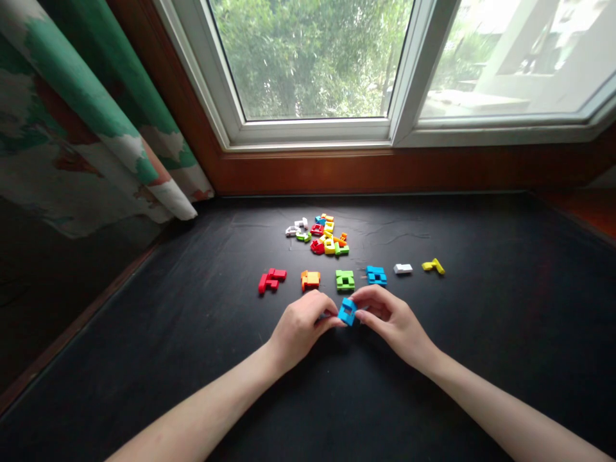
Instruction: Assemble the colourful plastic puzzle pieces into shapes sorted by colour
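Note:
Between my two hands is a small blue plastic building piece point(347, 312) with a square opening, tilted above the black surface. My left hand point(306, 323) pinches it from the left, and a bit more blue shows between those fingers. My right hand point(391, 319) has thumb and forefinger closed on its right edge. Just beyond the hands is a row of pieces: red ones point(272, 280), an orange one point(310, 280), a green one point(345, 280), a blue one point(376, 276), a white one point(403, 269) and a yellow one point(434, 265).
Farther back, a loose pile of mixed coloured pieces point(329, 244) lies on the black tabletop point(202, 308). A wooden sill point(308, 173) and a window point(312, 131) bound the far side. A patterned curtain point(139, 147) hangs at the left.

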The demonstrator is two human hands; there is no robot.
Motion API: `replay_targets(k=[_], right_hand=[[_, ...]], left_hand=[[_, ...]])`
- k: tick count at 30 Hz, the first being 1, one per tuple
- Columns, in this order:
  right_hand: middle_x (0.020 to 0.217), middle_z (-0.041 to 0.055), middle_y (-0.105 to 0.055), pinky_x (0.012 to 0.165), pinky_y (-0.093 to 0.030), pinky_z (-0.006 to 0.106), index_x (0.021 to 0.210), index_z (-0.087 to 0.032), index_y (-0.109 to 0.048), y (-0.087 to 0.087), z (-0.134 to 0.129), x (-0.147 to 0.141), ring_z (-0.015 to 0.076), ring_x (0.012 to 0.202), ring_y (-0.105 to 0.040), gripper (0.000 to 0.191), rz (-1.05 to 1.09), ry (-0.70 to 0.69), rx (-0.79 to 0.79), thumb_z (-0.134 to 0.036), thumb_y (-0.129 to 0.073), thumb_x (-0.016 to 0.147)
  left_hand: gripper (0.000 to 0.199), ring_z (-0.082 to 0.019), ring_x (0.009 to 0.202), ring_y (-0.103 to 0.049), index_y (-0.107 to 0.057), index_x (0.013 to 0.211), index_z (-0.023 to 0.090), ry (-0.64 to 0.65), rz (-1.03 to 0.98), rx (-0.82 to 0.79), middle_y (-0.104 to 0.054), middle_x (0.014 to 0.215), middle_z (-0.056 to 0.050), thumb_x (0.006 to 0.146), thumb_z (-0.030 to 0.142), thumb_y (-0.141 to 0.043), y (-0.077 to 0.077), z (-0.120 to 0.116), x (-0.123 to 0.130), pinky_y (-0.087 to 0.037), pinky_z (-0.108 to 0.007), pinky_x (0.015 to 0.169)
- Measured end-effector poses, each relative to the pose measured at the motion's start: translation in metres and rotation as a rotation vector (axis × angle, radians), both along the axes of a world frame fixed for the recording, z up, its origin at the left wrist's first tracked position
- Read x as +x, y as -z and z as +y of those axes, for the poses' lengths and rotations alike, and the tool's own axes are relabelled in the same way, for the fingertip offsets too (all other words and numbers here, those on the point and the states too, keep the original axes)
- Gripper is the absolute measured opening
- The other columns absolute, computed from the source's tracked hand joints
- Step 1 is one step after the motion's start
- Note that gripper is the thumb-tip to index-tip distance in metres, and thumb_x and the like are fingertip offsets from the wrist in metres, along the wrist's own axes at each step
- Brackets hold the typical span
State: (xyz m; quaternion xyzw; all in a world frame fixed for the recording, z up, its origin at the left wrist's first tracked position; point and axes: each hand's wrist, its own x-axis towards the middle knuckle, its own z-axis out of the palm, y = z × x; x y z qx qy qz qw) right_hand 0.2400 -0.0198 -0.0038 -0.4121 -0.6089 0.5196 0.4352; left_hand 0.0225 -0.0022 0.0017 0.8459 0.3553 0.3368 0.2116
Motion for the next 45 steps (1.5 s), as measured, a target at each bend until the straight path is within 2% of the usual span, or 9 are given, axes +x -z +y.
replay_targets(k=[5,9,16,25,29,39,45], right_hand=[[0.103,0.0024,-0.070,0.086,-0.057,0.029,0.105,-0.023,-0.065,-0.0020,0.0006,-0.0007,0.0176,0.095,-0.069,0.018,-0.003,0.001,-0.011,-0.025,-0.069,0.087],[0.105,0.0029,-0.069,0.084,-0.057,0.030,0.109,-0.023,-0.064,-0.0054,-0.0005,-0.0009,0.0174,0.090,-0.068,0.026,-0.035,-0.016,0.006,-0.025,-0.071,0.085],[0.107,0.0041,-0.068,0.083,-0.056,0.032,0.113,-0.022,-0.063,-0.0072,-0.0015,-0.0016,0.0179,0.088,-0.066,0.033,-0.159,-0.022,0.109,-0.022,-0.074,0.082],[0.112,0.0032,-0.069,0.085,-0.054,0.032,0.117,-0.024,-0.062,-0.0089,-0.0020,0.0017,0.0180,0.091,-0.065,0.032,-0.233,-0.061,0.157,-0.020,-0.069,0.087],[0.115,0.0035,-0.069,0.087,-0.054,0.033,0.120,-0.025,-0.061,-0.0082,-0.0022,0.0037,0.0188,0.095,-0.066,0.033,-0.228,-0.072,0.156,-0.020,-0.067,0.088],[0.125,0.0037,-0.067,0.096,-0.055,0.035,0.129,-0.028,-0.058,-0.0080,-0.0020,0.0048,0.0194,0.105,-0.068,0.039,-0.164,-0.127,0.124,-0.018,-0.063,0.092],[0.126,0.0063,-0.067,0.097,-0.057,0.039,0.127,-0.025,-0.059,-0.0068,-0.0017,0.0028,0.0216,0.108,-0.069,0.036,-0.100,-0.130,0.106,-0.021,-0.064,0.092]], left_hand=[[0.022,-0.015,0.070,-0.061,-0.060,0.084,0.016,0.002,-0.003,0.030,-0.065,0.078,-0.002,0.098,0.032,-0.055,0.0000,0.0003,0.0000,-0.049,-0.023,0.065],[0.021,-0.015,0.070,-0.061,-0.060,0.085,0.015,0.009,0.002,0.054,-0.065,0.078,-0.003,0.098,0.031,-0.054,-0.0012,0.0001,0.0002,-0.048,-0.023,0.065],[0.020,-0.016,0.074,-0.062,-0.061,0.086,0.016,0.065,0.001,0.052,-0.067,0.080,-0.004,0.097,0.031,-0.056,-0.0019,0.0001,0.0006,-0.050,-0.025,0.069],[0.016,-0.018,0.081,-0.063,-0.059,0.091,0.017,0.010,0.019,0.024,-0.067,0.088,-0.004,0.090,0.029,-0.068,-0.0035,-0.0005,0.0009,-0.052,-0.026,0.070],[0.025,-0.020,0.085,-0.063,-0.056,0.096,0.017,-0.053,0.038,0.006,-0.065,0.092,-0.004,0.083,0.026,-0.076,-0.0044,-0.0008,0.0016,-0.052,-0.026,0.068],[0.032,-0.019,0.084,-0.063,-0.054,0.100,0.018,-0.062,0.021,0.011,-0.065,0.094,-0.004,0.081,0.028,-0.078,-0.0007,-0.0005,0.0016,-0.052,-0.027,0.067],[0.030,-0.019,0.084,-0.064,-0.056,0.098,0.018,-0.049,0.019,0.022,-0.066,0.094,-0.003,0.081,0.028,-0.078,-0.0021,-0.0005,0.0014,-0.052,-0.026,0.067]])
